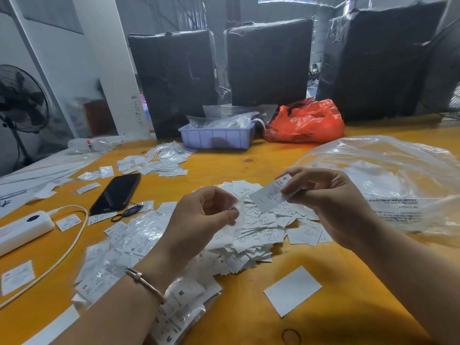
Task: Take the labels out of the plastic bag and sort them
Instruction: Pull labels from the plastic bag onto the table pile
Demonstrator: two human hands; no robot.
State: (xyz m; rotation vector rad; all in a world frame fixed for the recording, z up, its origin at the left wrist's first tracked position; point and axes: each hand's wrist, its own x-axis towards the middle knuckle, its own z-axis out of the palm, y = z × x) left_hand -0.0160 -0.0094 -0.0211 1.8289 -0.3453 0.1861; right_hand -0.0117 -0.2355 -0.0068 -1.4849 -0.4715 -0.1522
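While a blank card (292,291) lies nearest on the orange table (323,327), the left hand (199,217) pinches a small clear sleeve (237,220) and the right hand (323,195) pinches a label (270,196) marked S above the heap of labels (261,235). The big plastic bag (388,180) lies just right of the heap. Farther off sit a phone (117,192), a lilac tray (216,138) and a red bag (306,122).

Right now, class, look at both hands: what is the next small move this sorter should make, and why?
Probably lay the label down with its size mates. The right hand pinches it clear of the loose pile, an S showing at its top corner. The left hand holds what looks like an emptied clear sleeve, so the label seems already freed; which pile takes S I cannot tell.
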